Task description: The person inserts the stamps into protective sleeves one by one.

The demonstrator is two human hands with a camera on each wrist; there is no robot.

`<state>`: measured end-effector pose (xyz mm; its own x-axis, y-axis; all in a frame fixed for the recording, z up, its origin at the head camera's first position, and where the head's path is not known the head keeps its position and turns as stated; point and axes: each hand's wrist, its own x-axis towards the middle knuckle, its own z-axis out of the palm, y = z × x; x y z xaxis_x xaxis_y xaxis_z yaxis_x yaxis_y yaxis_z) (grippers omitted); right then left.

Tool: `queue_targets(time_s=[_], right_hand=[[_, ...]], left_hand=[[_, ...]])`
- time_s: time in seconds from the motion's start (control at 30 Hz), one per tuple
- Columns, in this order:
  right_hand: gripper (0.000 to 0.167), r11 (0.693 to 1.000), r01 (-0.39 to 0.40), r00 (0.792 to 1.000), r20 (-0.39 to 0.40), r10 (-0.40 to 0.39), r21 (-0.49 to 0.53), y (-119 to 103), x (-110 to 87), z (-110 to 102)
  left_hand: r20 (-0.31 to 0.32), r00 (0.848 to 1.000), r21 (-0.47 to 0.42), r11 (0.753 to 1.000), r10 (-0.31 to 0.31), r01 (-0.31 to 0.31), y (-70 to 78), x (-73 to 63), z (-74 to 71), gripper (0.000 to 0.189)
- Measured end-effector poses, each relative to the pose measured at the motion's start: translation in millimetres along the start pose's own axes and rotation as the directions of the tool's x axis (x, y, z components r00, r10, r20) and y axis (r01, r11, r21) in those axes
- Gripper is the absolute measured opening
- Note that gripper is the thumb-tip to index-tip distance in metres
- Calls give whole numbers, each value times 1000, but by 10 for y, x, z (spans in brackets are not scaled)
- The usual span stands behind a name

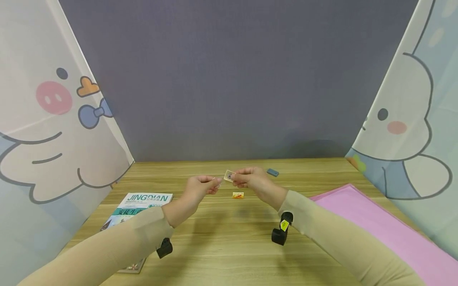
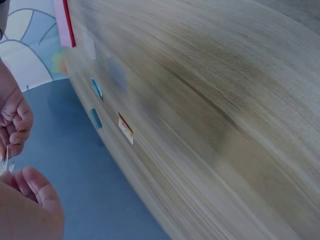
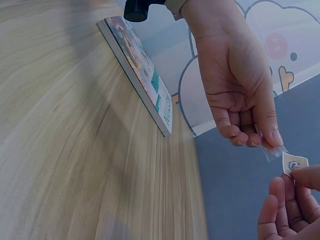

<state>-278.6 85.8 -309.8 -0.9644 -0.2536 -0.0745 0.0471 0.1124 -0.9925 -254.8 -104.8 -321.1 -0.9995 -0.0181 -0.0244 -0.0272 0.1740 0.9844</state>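
In the head view my left hand [image 1: 195, 191] and right hand [image 1: 257, 182] meet close together above the table. My left thumb and fingers pinch a small clear plastic sleeve [image 3: 270, 149], best seen in the right wrist view. Between my right thumb and fingers is a small cream stamp-like card [image 1: 229, 175] with a dark picture, its edge right at the sleeve. Below the hands a card with a red and yellow picture [image 1: 237, 195] lies on the table. The left wrist view also has a blue picture card [image 2: 96, 88], hidden in the head view.
A book [image 1: 143, 204] with a teal and white cover lies at the left of the wooden table [image 1: 222, 254]. Behind the right hand sits a small blue-grey block [image 1: 272, 172]. A pink sheet [image 1: 379, 222] covers the right side. A grey panel [image 1: 229, 79] stands behind.
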Motion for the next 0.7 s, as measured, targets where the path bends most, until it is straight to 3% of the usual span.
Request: queue_targets(time_s=[0.7], right_hand=[[21, 999, -6, 998, 67, 10, -51, 39, -11, -86]], left_hand=[[10, 1000, 20, 1000, 17, -17, -11, 15, 60, 21]])
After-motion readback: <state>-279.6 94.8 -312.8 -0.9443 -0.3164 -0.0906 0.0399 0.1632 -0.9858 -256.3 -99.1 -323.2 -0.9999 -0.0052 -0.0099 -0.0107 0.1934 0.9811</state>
